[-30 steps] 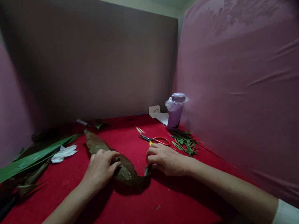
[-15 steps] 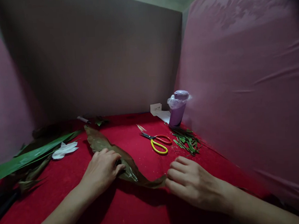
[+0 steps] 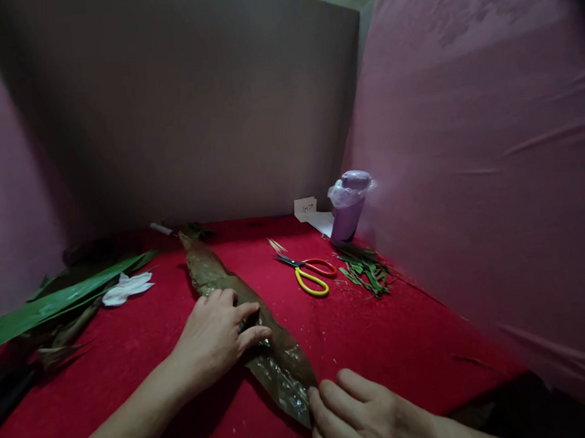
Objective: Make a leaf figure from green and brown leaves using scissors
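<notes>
A long brown dried leaf [image 3: 277, 357] slants across the red cloth, with a wet, shiny coating on its near half. My left hand [image 3: 220, 331] lies over the middle of the leaf, thumb and forefinger apart and pressing on its surface. What is under the palm is hidden. At the near tip, my right hand [image 3: 361, 411] has its fingers closed on the leaf's end. Right of the leaf lie scissors [image 3: 310, 276] with one red and one yellow handle, blades slightly apart.
Several toothpicks [image 3: 277, 245] lie behind the scissors. At right are green leaf scraps [image 3: 367, 274] and a purple bin [image 3: 346, 218] lined with plastic. Left are a long green leaf [image 3: 62, 298] and white tissue [image 3: 127, 288]. A grey board [image 3: 174, 107] stands behind the red cloth [image 3: 401, 345].
My right hand has come closer and lower with the leaf's tip, and the near half, twisted before, now lies spread out. My left hand has shifted slightly right, its thumb and forefinger reaching further out.
</notes>
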A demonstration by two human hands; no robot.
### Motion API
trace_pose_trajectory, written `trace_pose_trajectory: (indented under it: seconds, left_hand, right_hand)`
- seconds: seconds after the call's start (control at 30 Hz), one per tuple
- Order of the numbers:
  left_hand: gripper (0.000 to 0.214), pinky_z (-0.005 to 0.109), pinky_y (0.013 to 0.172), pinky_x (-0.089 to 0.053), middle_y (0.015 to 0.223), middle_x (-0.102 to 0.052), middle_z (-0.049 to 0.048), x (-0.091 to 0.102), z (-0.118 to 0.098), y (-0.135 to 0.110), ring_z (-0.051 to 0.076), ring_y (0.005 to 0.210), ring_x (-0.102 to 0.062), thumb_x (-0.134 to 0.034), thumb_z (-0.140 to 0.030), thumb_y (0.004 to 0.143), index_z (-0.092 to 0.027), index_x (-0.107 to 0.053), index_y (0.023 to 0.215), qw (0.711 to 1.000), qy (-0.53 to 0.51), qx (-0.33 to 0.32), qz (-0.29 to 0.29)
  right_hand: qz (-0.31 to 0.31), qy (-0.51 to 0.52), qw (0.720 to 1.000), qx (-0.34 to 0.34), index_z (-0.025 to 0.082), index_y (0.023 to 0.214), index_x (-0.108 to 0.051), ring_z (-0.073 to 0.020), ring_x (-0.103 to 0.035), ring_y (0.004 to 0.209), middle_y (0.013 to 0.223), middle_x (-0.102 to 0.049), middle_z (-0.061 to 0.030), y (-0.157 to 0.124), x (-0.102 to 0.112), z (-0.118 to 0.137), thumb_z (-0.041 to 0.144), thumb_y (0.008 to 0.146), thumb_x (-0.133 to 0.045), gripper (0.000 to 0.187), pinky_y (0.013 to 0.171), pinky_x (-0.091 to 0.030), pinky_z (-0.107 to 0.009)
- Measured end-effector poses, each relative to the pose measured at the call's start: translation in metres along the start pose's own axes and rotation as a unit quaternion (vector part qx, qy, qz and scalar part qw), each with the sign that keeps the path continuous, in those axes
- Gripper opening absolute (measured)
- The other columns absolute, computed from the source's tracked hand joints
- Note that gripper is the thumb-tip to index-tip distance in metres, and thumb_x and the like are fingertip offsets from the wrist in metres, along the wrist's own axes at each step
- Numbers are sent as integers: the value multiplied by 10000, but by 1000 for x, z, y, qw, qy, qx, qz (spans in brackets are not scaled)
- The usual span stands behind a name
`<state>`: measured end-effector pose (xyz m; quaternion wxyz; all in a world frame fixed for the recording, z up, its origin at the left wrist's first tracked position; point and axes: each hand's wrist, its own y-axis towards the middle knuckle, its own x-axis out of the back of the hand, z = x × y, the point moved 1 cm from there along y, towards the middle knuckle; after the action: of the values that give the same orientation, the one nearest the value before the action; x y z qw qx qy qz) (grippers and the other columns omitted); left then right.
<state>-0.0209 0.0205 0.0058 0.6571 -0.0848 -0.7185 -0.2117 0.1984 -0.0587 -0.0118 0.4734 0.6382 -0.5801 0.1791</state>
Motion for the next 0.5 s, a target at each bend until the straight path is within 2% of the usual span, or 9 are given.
trace_pose_trajectory:
  seconds: [0.13,0.27,0.4,0.5]
  left_hand:
    - [475,411,768,-391,1029,-601,105,-3,0,5,286,964,-511,-337,-570,829,-308,-638,1086,1000,-20,-16,-12]
    - [448,421,821,-390,1158,-578,91,-10,11,11,278,1035,-489,-339,-536,847,-314,-614,1121,997,-65,-22,-22]
    - [412,423,890,-372,1239,-553,86,-17,25,20,262,1106,-467,-351,-464,871,-286,-604,1143,994,-99,-25,-34]
    - [369,406,942,-345,1245,-562,83,-15,33,24,229,1135,-460,-375,-388,881,-243,-627,1107,990,-113,-16,-84]
  right_hand:
    - [-65,-23,997,-18,155,708,-562,-128,-482,462,653,-639,-14,12,-13,9,28,808,-422,215,405,-262,-290]
    - [-121,-34,992,-23,157,668,-526,-119,-416,399,527,-559,6,31,-20,11,30,772,-423,194,397,-195,-288]
    - [-118,-45,991,-48,156,665,-511,-136,-400,397,484,-482,6,52,-23,7,87,735,-460,111,411,-179,-284]
    - [-93,-44,991,-82,148,711,-523,-156,-421,432,529,-497,-22,66,-27,5,135,764,-437,102,419,-190,-289]
